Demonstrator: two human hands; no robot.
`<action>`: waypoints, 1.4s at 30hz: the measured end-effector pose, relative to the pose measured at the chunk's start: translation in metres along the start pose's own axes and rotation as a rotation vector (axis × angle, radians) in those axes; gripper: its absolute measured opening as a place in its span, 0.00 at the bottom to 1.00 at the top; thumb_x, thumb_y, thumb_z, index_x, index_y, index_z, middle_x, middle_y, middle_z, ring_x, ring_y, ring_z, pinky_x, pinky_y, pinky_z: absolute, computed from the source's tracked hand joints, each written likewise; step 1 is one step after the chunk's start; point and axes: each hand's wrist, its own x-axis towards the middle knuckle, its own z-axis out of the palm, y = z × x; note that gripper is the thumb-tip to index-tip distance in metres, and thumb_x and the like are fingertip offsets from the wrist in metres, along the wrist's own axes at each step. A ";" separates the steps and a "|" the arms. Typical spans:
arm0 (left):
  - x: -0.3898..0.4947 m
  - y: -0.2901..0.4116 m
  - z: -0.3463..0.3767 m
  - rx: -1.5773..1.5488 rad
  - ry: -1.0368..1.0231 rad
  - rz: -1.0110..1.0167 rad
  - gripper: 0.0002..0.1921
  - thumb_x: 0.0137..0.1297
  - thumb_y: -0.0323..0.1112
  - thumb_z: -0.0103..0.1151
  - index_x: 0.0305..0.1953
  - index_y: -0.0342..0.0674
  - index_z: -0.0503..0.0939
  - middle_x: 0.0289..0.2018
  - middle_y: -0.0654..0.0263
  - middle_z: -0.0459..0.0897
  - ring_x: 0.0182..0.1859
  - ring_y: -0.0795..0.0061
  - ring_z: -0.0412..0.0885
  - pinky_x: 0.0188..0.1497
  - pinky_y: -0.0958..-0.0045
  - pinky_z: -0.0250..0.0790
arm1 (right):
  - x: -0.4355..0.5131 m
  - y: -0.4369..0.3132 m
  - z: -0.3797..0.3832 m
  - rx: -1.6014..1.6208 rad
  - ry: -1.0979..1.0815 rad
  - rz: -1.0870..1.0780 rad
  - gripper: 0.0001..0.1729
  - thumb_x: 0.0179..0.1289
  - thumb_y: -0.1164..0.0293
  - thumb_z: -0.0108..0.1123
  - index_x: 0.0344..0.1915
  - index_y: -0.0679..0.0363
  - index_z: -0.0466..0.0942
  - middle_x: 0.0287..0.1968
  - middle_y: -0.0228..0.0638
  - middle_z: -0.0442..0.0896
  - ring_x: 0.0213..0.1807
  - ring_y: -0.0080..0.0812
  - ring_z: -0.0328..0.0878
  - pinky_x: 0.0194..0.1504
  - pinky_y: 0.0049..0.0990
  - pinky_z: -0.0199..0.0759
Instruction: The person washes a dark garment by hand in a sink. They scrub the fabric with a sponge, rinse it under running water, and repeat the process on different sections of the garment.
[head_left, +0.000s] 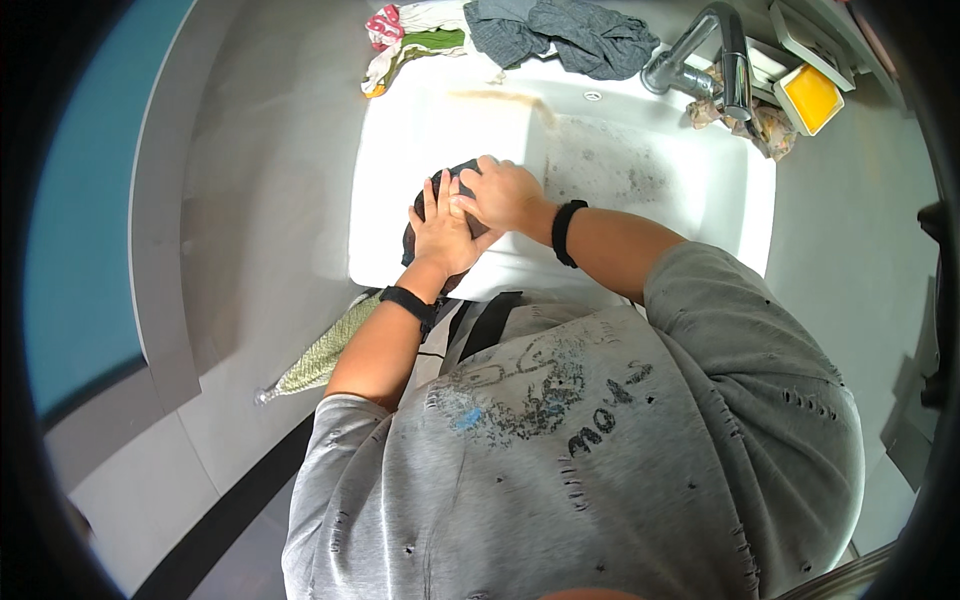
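Note:
A dark wet cloth lies bunched on the raised left part of a white sink. My left hand presses on it with spread fingers. Close against the left, my right hand is bent over the cloth's upper right side, fingers curled; its fingertips are partly hidden, so its hold is unclear. The sink's lower basin, with grey spots of suds or dirt, lies to the right of both hands.
Grey fabric and patterned cloths lie on the sink's back edge. A chrome faucet stands at the back right, beside a tray with a yellow block. A green towel hangs at the front left.

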 end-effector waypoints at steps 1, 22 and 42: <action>0.002 0.000 -0.001 -0.011 -0.010 0.002 0.57 0.57 0.77 0.47 0.77 0.45 0.42 0.78 0.57 0.33 0.79 0.51 0.29 0.74 0.34 0.32 | 0.004 0.002 -0.002 -0.011 -0.043 -0.016 0.18 0.64 0.53 0.58 0.34 0.56 0.81 0.35 0.40 0.81 0.32 0.44 0.81 0.35 0.40 0.76; 0.011 -0.008 0.007 0.019 0.095 0.022 0.52 0.66 0.66 0.48 0.77 0.41 0.37 0.78 0.54 0.37 0.79 0.47 0.35 0.73 0.35 0.36 | 0.050 0.019 0.002 0.251 -0.280 0.307 0.30 0.64 0.41 0.54 0.39 0.58 0.84 0.39 0.49 0.86 0.43 0.47 0.84 0.46 0.41 0.76; -0.036 -0.032 0.031 -0.061 0.389 -0.047 0.35 0.59 0.55 0.57 0.64 0.42 0.75 0.74 0.58 0.56 0.61 0.52 0.67 0.57 0.47 0.60 | 0.060 0.094 0.009 0.259 0.210 0.673 0.14 0.60 0.71 0.61 0.47 0.59 0.79 0.50 0.46 0.84 0.54 0.46 0.80 0.57 0.34 0.72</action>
